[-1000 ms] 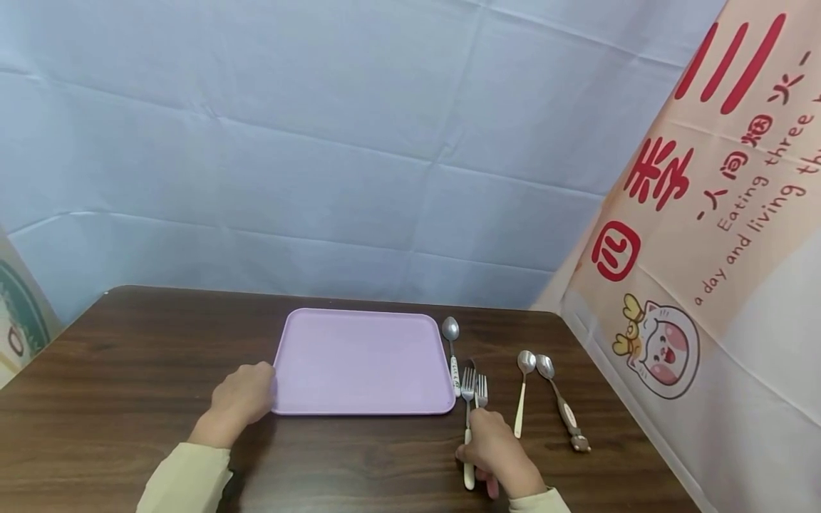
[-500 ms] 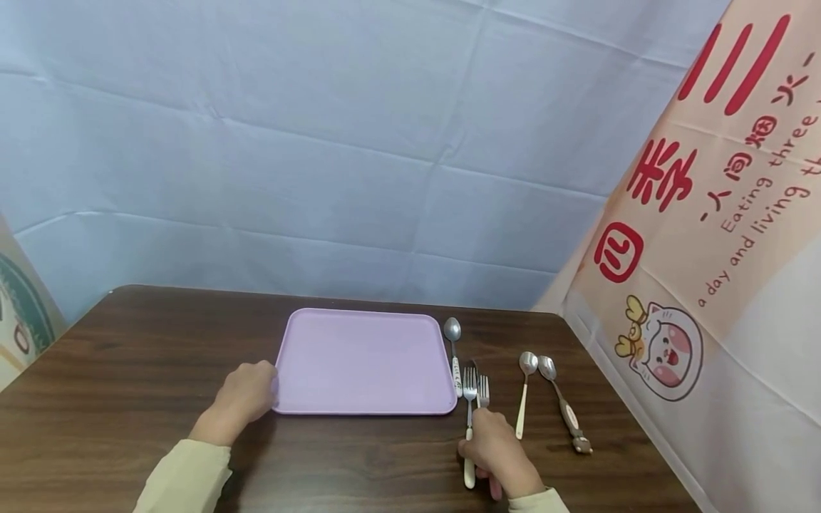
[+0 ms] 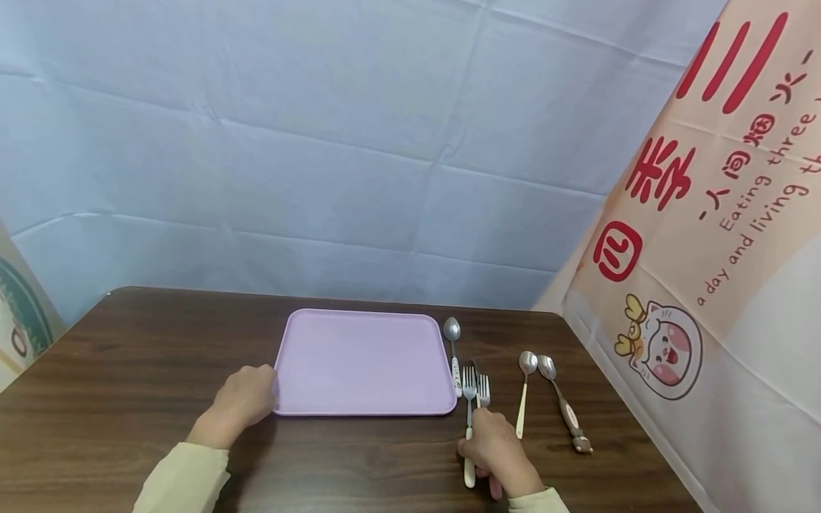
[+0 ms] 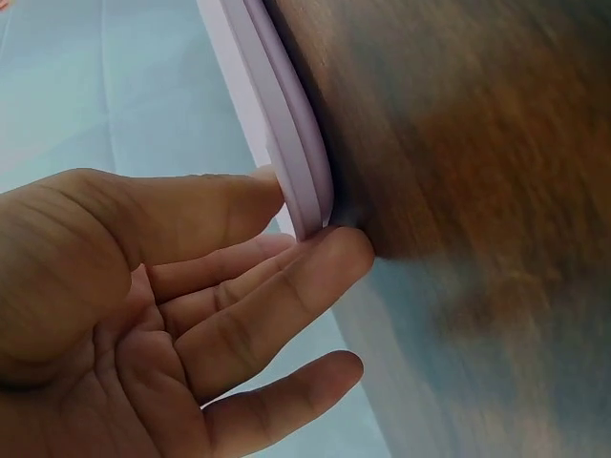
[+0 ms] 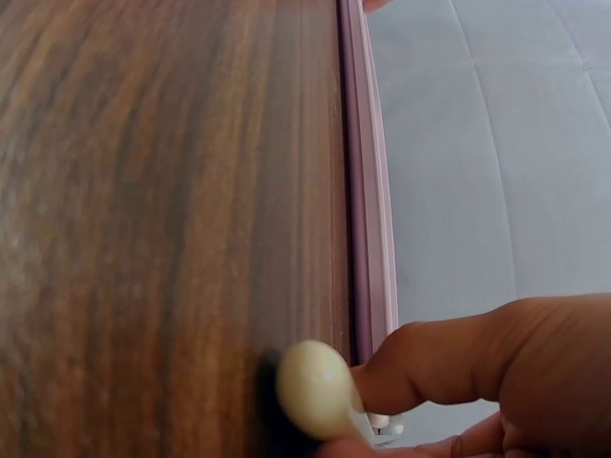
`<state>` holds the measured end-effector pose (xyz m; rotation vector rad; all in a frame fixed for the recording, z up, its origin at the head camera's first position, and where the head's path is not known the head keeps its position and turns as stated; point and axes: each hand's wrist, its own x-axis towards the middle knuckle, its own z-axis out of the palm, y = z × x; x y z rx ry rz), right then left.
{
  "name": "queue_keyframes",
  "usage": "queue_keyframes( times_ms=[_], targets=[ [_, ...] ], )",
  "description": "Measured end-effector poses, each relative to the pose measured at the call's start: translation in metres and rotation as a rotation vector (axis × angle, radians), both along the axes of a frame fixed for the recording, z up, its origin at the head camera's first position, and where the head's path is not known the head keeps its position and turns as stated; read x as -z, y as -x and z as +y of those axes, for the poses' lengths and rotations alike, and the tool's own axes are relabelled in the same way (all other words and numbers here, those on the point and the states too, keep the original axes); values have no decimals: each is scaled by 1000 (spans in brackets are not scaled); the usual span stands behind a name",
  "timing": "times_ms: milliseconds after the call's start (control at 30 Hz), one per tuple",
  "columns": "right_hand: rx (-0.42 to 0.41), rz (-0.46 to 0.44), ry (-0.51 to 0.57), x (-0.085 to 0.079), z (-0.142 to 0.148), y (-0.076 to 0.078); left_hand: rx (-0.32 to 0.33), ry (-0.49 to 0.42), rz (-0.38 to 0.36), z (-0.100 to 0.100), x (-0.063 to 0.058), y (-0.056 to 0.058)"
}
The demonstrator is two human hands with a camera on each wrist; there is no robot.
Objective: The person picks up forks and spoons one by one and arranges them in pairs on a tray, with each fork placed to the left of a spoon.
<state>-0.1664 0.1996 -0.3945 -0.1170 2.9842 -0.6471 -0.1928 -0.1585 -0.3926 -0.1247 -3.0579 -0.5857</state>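
Head view: dark brown counter [image 3: 359, 463], wood-grained, far corners rounded, a pale sheen along the near part. Behind it hung a pale blue-grey cloth [image 3: 256, 178], crossed by fold creases. Along the right side ran a printed banner [image 3: 712, 285], peach and white, with red Chinese characters and brown English lettering, parts reading "Eating three" and "a day and living". Low on it, a pink-cheeked cartoon face [image 3: 668, 353]. At the left margin, a second printed cloth [image 3: 22, 313] showed part of a green ring.

Lilac tray [image 3: 365, 362], rectangular with rounded corners, lay flat toward the back of the counter. Left hand [image 3: 240, 399] at its left edge, near the front corner; left wrist view showed the rim pinched between thumb and fingers [image 4: 325, 272], one finger apart from it.

Right of the tray, the right hand [image 3: 495, 445] held a cream-handled fork [image 3: 469, 434], tines pointing away from the person. Right wrist view: thumb and a finger pinched about the rounded handle end, just off the wood; remaining fingers mostly out of sight. Second fork [image 3: 484, 390] close by, its handle hidden under the hand.

Spoon with a patterned white handle [image 3: 456, 370] lay just beside the tray's right edge. Farther right, a cream-handled spoon [image 3: 522, 406] and a brown-handled spoon [image 3: 569, 413] ending in an animal shape, bowls close together, handles diverging. Both sleeves [image 3: 182, 477] pale yellow-green.
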Motion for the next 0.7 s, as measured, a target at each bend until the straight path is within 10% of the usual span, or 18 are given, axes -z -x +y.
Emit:
queue_keyframes(
  times_ms=[700],
  targets=[
    [31, 36, -55, -5, 5, 5, 8, 8, 1, 0, 1, 0]
  ],
)
